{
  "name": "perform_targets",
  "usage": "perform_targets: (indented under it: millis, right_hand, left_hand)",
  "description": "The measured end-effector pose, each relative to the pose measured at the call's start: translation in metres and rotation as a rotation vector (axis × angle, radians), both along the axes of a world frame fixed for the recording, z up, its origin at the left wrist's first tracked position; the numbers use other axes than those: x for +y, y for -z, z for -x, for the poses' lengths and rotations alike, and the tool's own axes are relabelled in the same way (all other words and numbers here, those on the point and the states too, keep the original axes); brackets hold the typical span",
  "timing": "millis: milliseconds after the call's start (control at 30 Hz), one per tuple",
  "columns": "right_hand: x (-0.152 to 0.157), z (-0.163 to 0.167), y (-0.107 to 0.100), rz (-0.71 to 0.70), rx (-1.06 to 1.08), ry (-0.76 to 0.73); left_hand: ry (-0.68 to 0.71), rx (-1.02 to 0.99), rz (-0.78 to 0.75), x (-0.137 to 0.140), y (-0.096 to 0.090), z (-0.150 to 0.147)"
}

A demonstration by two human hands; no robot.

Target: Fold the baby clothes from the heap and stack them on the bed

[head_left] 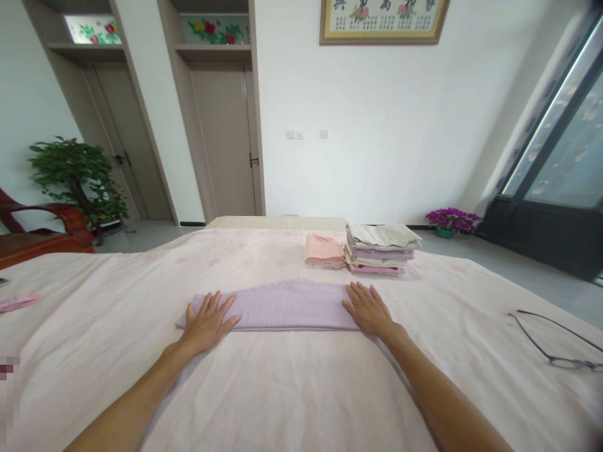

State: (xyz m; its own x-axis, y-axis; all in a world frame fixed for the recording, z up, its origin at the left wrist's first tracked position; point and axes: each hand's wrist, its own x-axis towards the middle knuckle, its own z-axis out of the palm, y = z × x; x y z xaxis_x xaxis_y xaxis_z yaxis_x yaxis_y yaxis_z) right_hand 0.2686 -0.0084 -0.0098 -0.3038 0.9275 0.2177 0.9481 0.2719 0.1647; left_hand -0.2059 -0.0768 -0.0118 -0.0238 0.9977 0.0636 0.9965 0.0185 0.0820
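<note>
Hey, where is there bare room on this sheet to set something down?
The sheet is bare in front of the middle of the lilac garment, and between the right hand and the glasses. It is crowded beyond the right hand, where the peach stack and the taller stack stand side by side.

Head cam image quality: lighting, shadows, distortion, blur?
Head view: soft, even light, no harsh glare; faint shadows on the bedsheet beside both forearms; wide-angle stretch, with the left door and right-hand window frame splaying outward; left hand, right hand and folded lilac ribbed garment fairly clear; right-hand corners dark and smeared; pixelated patch lower left.
</note>
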Motion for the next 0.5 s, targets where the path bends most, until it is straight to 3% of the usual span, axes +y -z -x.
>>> perform_targets:
  millis: [133,200,300,400,500]
  right_hand:
    - [-0.001,0.024,-0.011,-0.015,-0.004,0.063]
    - [-0.002,0.044,-0.018,-0.04,-0.003,-0.004]
    - [-0.002,0.074,-0.022,-0.051,0.005,-0.16]
    - [-0.001,0.085,-0.016,-0.043,0.015,-0.214]
    - [0.002,0.068,-0.004,-0.022,-0.005,-0.195]
  left_hand:
    - [-0.043,-0.053,-0.049,0.007,-0.02,-0.015]
    - [0.003,-0.049,-0.135,0.015,-0.031,-0.04]
    - [0.218,-0.068,-0.184,0.031,-0.039,-0.091]
    - [0.48,-0.095,-0.152,0.045,-0.035,-0.13]
    - [0.508,-0.085,-0.034,0.051,-0.024,-0.133]
